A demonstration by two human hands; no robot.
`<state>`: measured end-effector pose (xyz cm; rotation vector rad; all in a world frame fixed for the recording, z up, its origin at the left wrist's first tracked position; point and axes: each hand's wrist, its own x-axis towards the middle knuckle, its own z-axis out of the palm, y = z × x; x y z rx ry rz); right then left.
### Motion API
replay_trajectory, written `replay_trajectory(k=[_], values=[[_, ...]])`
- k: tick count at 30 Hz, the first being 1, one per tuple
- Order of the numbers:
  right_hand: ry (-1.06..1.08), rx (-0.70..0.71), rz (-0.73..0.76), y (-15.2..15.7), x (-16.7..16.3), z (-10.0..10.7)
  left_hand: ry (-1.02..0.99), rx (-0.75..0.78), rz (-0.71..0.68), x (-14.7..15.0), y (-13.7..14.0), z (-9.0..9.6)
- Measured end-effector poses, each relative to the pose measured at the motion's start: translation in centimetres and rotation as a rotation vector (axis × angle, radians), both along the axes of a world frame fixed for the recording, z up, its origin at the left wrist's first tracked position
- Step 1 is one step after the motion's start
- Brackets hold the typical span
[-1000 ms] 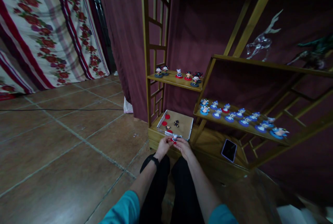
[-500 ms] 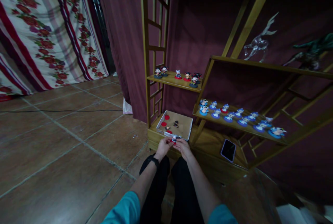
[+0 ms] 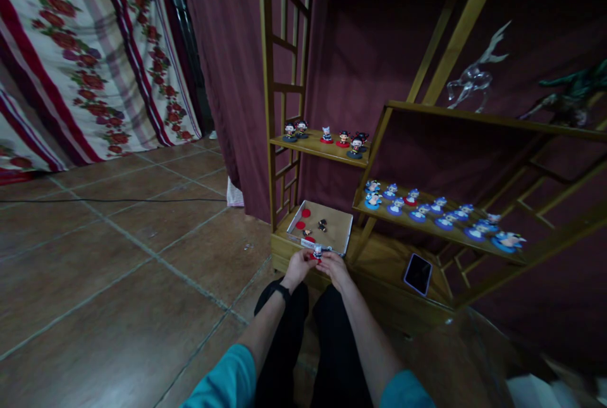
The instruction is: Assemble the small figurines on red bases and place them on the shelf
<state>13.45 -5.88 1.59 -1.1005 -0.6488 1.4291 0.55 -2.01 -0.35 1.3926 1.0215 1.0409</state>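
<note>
Held figurine [image 3: 317, 252] red-based; sleeves [image 3: 230, 373] turquoise; cloth [image 3: 90, 60] striped, floral

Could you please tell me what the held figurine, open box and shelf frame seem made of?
Held figurine: perhaps plastic, coloured red and white; finish too small to tell.
Open box: likely matt cardboard; dull brown floor, thin pale walls.
Shelf frame: probably varnished wood; brownish bars with slight sheen.

The light is dim. Pale glare lies on the floor [image 3: 109, 364], left of and below the left grip [image 3: 298, 270]; deep shadow fills the space under the shelf [image 3: 441, 112] up to its right; far lower right, a pale object [image 3: 531, 390] blurs.
</note>
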Motion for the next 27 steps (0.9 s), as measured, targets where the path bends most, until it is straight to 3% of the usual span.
replay_trajectory(k=[11,21,27], values=[[-0.001,0.016,-0.027,-0.1,0.1,0.0,0.05,-0.004,0.104,0.4,-1.1,1.4],[0.048,0.03,-0.053,0.2,0.1,-0.5,0.027,0.052,0.041,0.4,-0.2,-0.1],[0.046,0.015,-0.069,0.3,0.1,-0.6,0.027,0.054,0.045,0.4,0.0,-0.1]])
